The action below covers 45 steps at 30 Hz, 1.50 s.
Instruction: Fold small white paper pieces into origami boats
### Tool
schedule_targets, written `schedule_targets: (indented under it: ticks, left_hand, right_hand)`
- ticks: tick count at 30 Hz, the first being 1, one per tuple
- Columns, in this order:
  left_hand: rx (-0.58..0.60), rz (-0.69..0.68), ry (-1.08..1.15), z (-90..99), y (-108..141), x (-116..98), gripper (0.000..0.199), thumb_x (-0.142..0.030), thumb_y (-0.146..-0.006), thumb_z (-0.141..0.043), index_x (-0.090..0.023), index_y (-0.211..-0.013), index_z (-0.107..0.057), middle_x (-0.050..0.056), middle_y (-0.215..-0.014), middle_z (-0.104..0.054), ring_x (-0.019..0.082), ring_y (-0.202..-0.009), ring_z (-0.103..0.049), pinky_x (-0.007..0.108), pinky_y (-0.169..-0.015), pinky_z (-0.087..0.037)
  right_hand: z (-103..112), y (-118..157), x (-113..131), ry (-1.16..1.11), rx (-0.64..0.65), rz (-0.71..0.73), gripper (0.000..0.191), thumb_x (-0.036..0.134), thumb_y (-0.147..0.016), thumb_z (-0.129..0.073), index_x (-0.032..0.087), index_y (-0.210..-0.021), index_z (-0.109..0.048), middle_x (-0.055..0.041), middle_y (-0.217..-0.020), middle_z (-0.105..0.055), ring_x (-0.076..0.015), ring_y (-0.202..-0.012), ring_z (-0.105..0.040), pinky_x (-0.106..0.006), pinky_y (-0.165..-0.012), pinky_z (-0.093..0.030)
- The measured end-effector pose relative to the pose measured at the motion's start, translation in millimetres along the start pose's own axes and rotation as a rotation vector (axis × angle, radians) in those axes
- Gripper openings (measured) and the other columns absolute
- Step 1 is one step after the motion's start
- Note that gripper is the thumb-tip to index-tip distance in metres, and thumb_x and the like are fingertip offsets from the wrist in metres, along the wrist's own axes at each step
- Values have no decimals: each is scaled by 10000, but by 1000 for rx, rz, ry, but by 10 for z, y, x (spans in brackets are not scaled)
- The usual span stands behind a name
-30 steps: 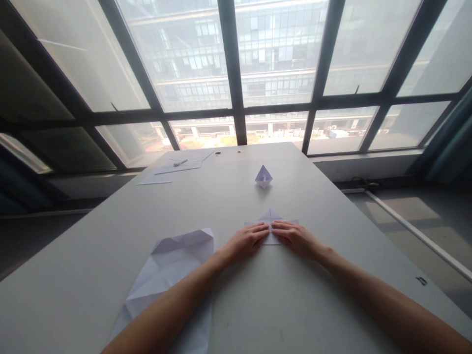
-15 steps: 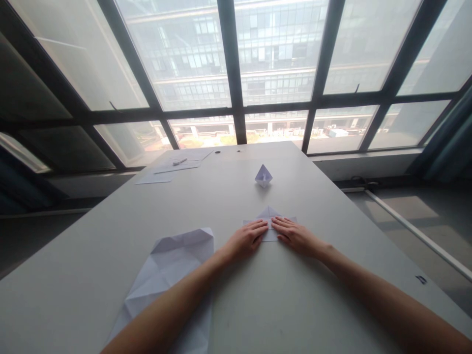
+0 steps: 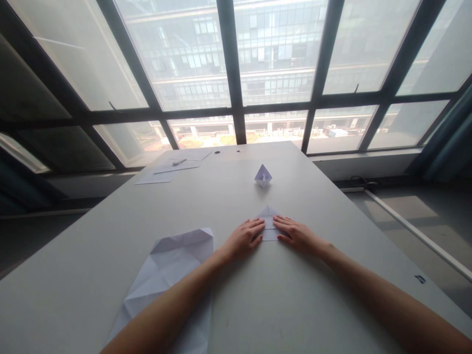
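A folded sheet of white paper (image 3: 270, 224) lies flat on the table, with a pointed top and a straight band along its near side. On its left part rests my left hand (image 3: 246, 237), fingers stretched out flat. My right hand (image 3: 295, 233) presses on the right part the same way, fingers extended. Between the two hands a strip of the paper shows; its side ends are mostly hidden under them. Just beyond stands a small folded paper boat (image 3: 263, 176).
A large creased sheet of paper (image 3: 165, 268) lies left, partly under my left forearm. Flat sheets (image 3: 180, 166) with a white pen-like object (image 3: 179, 162) on them lie at the far left. A small dark mark (image 3: 420, 279) is near the table's right edge. Windows stand behind the white table (image 3: 228, 191).
My hands have moved slightly apart over the folded paper, covering more of its side ends. The boat and the other sheets stay where they were.
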State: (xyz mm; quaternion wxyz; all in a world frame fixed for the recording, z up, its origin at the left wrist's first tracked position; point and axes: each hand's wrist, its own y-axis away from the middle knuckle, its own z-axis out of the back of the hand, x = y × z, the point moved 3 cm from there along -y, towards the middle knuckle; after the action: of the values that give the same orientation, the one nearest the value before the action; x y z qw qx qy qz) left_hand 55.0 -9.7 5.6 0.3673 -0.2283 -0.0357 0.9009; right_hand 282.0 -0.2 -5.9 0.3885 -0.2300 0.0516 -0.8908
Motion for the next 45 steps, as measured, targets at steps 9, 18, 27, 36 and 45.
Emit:
schedule_targets:
  ticks: [9, 18, 27, 36, 45]
  left_hand:
    - [-25, -13, -7, 17, -11, 21, 436, -286, -924, -584, -236, -1358, -571, 75, -1441, -532, 242, -1353, -470, 420, -1156, -344]
    - [-93, -24, 27, 39, -18, 24, 438, -264, -875, -644, -239, -1312, -613, 79, -1354, -613, 255, -1268, -554, 410, -1090, -422]
    - [-138, -11, 28, 48, -3, 20, 431, -280, -855, -668, -242, -1283, -629, 78, -1277, -664, 254, -1185, -610, 414, -1044, -452]
    - [-165, -48, 73, 65, -5, 14, 279, -297, -929, -591, -242, -1180, -700, 45, -1189, -715, 239, -1098, -662, 392, -989, -492]
    - [-313, -83, -46, 221, 22, -104, 303, -230, -1005, -460, -289, -1173, -706, 28, -1164, -727, 206, -1105, -664, 398, -969, -488]
  right_hand:
    - [20, -3, 25, 10, -19, -8, 506, 336, -944, -561, 242, -1436, -485, -86, -1481, -479, -235, -1381, -429, -421, -1152, -351]
    - [29, 7, 57, 12, -53, -37, 512, 288, -907, -590, 218, -1409, -521, -94, -1438, -530, -263, -1321, -503, -439, -1121, -390]
    - [38, 34, 94, -11, -127, -61, 466, 275, -879, -612, 230, -1343, -595, -78, -1354, -611, -280, -1248, -568, -450, -1076, -437]
    - [96, 5, 211, 46, -177, -41, 322, 195, -934, -519, 259, -1204, -683, -34, -1206, -705, -236, -1085, -666, -403, -1020, -482]
    - [182, 3, 302, 122, -341, 36, 417, 59, -946, -415, 245, -1212, -677, -59, -1227, -693, -213, -1130, -651, -417, -1045, -466]
